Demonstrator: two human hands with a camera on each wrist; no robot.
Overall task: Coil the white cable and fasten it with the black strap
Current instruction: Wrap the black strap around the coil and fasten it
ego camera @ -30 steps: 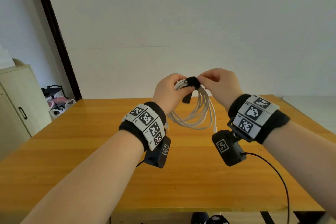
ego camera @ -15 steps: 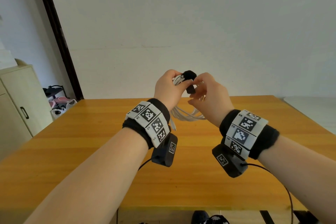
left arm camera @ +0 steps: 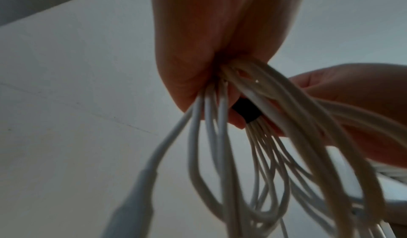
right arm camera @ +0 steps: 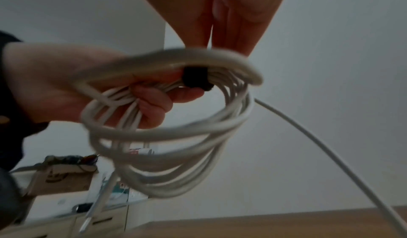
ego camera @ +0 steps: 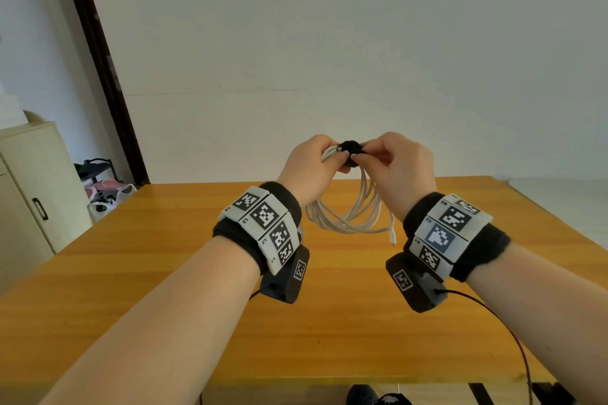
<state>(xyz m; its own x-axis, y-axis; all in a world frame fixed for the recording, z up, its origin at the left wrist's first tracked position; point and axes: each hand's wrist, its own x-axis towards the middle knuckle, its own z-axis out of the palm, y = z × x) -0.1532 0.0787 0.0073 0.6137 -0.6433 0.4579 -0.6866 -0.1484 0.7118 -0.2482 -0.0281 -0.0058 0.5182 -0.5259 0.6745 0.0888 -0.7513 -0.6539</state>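
I hold the coiled white cable (ego camera: 348, 217) up above the wooden table (ego camera: 329, 322), its loops hanging down between my wrists. My left hand (ego camera: 309, 164) grips the top of the coil, fingers curled round the strands (right arm camera: 141, 92). The black strap (ego camera: 352, 149) is wrapped around the bundle at the top, right beside my left fingers (left arm camera: 246, 111) (right arm camera: 196, 79). My right hand (ego camera: 388, 158) pinches the strap from the right side. One plug end of the cable (ego camera: 392, 235) dangles free near my right wrist.
A cream cabinet (ego camera: 29, 194) stands at the left beside a dark door frame (ego camera: 98, 59). Bags and shoes (ego camera: 105, 194) lie on the floor behind the table's left corner. A black wire (ego camera: 513, 339) runs from the right wrist camera.
My right hand rose from beneath the coil back to the strap on top, and the strap's loose tail no longer hangs down. Both hands shifted slightly right.
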